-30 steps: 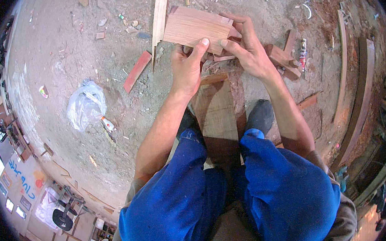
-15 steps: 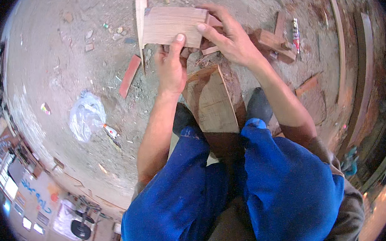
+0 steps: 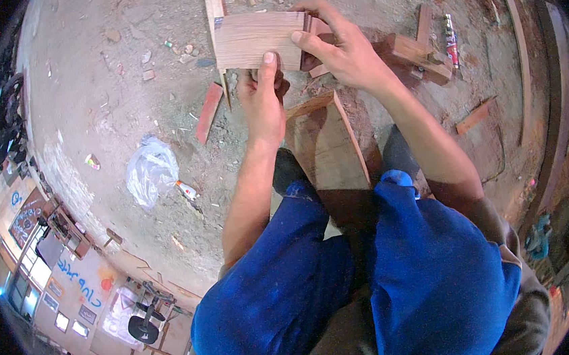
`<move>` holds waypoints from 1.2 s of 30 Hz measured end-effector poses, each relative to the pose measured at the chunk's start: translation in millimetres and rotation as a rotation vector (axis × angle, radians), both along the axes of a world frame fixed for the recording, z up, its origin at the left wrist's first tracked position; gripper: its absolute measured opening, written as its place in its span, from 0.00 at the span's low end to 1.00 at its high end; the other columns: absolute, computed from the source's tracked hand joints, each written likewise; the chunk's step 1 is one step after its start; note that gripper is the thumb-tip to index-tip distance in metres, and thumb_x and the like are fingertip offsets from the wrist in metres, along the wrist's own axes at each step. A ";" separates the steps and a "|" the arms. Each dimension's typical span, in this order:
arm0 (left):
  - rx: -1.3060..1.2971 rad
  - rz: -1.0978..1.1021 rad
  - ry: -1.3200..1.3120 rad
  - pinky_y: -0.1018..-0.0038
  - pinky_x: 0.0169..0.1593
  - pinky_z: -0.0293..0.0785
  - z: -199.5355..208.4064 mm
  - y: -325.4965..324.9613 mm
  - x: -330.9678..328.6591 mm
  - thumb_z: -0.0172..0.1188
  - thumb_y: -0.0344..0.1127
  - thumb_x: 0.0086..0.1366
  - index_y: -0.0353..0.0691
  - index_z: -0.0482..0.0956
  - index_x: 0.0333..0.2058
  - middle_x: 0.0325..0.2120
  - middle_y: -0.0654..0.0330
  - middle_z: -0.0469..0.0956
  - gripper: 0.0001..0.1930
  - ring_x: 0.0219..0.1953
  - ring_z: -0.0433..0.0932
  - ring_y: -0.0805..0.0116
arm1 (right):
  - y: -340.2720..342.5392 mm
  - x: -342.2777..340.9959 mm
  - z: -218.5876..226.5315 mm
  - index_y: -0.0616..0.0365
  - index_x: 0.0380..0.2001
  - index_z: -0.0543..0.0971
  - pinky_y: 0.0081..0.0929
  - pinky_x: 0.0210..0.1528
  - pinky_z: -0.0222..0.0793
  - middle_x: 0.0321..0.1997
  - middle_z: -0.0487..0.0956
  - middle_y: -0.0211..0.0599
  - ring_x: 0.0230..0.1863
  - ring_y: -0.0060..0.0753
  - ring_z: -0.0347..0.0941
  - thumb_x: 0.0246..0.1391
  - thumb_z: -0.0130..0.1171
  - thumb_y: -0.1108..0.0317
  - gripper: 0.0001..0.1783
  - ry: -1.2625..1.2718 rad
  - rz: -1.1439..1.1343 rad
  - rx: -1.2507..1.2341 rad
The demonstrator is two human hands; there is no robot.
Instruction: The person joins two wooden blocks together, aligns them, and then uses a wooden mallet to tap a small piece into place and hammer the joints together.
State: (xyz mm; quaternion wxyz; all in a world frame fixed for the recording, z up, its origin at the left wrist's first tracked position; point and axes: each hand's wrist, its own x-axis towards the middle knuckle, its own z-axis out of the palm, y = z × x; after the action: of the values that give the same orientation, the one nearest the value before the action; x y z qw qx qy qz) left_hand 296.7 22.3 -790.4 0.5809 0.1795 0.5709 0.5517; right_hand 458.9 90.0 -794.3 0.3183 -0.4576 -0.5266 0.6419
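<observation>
A flat rectangular piece of light-brown wood (image 3: 252, 37) is held up in front of me, its grain running lengthwise. My left hand (image 3: 265, 108) grips its lower edge, thumb on the face and fingers curled behind. At the right end, my right hand (image 3: 348, 53) pinches the piece with thumb and index finger; a dark end edge shows beside the thumb. The fingers behind the wood are partly hidden. Below the hands, a wooden board or box-like piece (image 3: 329, 148) stands between my feet, partly in shadow.
On the dirt floor lie a reddish wood strip (image 3: 210, 112), a clear plastic bag (image 3: 152, 170), a small white tube (image 3: 187, 189), a wooden block like a hand plane (image 3: 419, 59) and a red-and-white tube (image 3: 451, 42). Long planks (image 3: 555, 100) run along the right.
Both hands keep hold of the wood piece, which has turned slightly so more of its dark right end shows. The whole view has shifted, putting the surroundings farther right.
</observation>
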 end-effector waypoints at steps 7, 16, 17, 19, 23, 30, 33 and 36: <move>0.175 -0.077 -0.144 0.78 0.34 0.58 31.2 -27.0 -23.6 0.46 0.42 0.76 0.43 0.70 0.38 0.26 0.69 0.63 0.11 0.28 0.59 0.79 | 0.5 -4.1 8.1 0.51 0.63 0.68 0.32 0.36 0.85 0.51 0.79 0.45 0.49 0.34 0.79 0.66 0.59 0.59 0.26 0.047 -0.009 -0.154; 0.328 -0.448 0.215 0.77 0.38 0.69 68.7 1.6 -21.1 0.50 0.35 0.78 0.31 0.73 0.56 0.41 0.54 0.81 0.16 0.33 0.71 0.75 | -0.1 -1.7 -0.6 0.53 0.61 0.69 0.27 0.26 0.78 0.37 0.81 0.40 0.33 0.28 0.80 0.63 0.62 0.58 0.27 0.046 -0.066 -0.022; 0.329 -0.442 0.216 0.77 0.38 0.69 71.1 5.3 -19.6 0.50 0.35 0.78 0.31 0.73 0.56 0.41 0.54 0.81 0.16 0.33 0.71 0.75 | 0.3 -1.7 -1.5 0.53 0.61 0.69 0.27 0.26 0.78 0.37 0.81 0.40 0.33 0.28 0.80 0.63 0.62 0.58 0.27 0.046 -0.060 -0.020; 0.367 -0.423 0.092 0.75 0.42 0.73 73.3 9.8 -17.7 0.51 0.37 0.77 0.31 0.69 0.60 0.47 0.48 0.82 0.19 0.37 0.74 0.75 | -0.7 -2.4 -4.0 0.53 0.62 0.69 0.28 0.30 0.81 0.40 0.80 0.40 0.37 0.30 0.80 0.63 0.62 0.59 0.27 0.122 -0.062 -0.095; 0.368 -0.288 0.072 0.74 0.44 0.74 68.1 8.6 -16.6 0.53 0.36 0.76 0.31 0.69 0.60 0.48 0.47 0.82 0.19 0.38 0.76 0.74 | -1.9 -2.7 -4.0 0.53 0.62 0.68 0.29 0.33 0.83 0.43 0.80 0.41 0.41 0.32 0.80 0.64 0.61 0.59 0.27 0.075 -0.061 0.020; 0.377 -0.085 0.323 0.75 0.54 0.75 72.5 -7.0 -55.6 0.61 0.27 0.70 0.31 0.74 0.53 0.47 0.47 0.84 0.15 0.50 0.81 0.68 | -1.3 -4.1 -4.5 0.55 0.62 0.69 0.32 0.48 0.79 0.59 0.74 0.41 0.50 0.32 0.77 0.66 0.60 0.60 0.25 0.109 -0.079 -0.038; 0.354 -0.019 0.304 0.75 0.55 0.76 77.7 -11.7 -64.7 0.62 0.23 0.68 0.30 0.76 0.50 0.45 0.49 0.85 0.13 0.50 0.83 0.67 | -1.6 -4.5 -7.3 0.56 0.61 0.69 0.32 0.49 0.78 0.59 0.73 0.40 0.53 0.32 0.76 0.66 0.60 0.61 0.24 0.140 -0.084 -0.035; 0.376 -0.028 0.320 0.76 0.51 0.79 78.2 -14.4 -63.5 0.63 0.21 0.66 0.30 0.78 0.48 0.43 0.49 0.85 0.12 0.47 0.84 0.67 | 0.8 -2.1 -7.8 0.56 0.62 0.68 0.30 0.46 0.79 0.59 0.73 0.40 0.52 0.31 0.75 0.67 0.58 0.64 0.24 0.101 -0.047 -0.005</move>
State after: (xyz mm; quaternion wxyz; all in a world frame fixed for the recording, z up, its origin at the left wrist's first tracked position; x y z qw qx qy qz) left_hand 233.1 7.9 -712.2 0.4470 0.3775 0.5403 0.6048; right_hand 456.8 90.8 -802.1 0.3583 -0.4376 -0.4972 0.6580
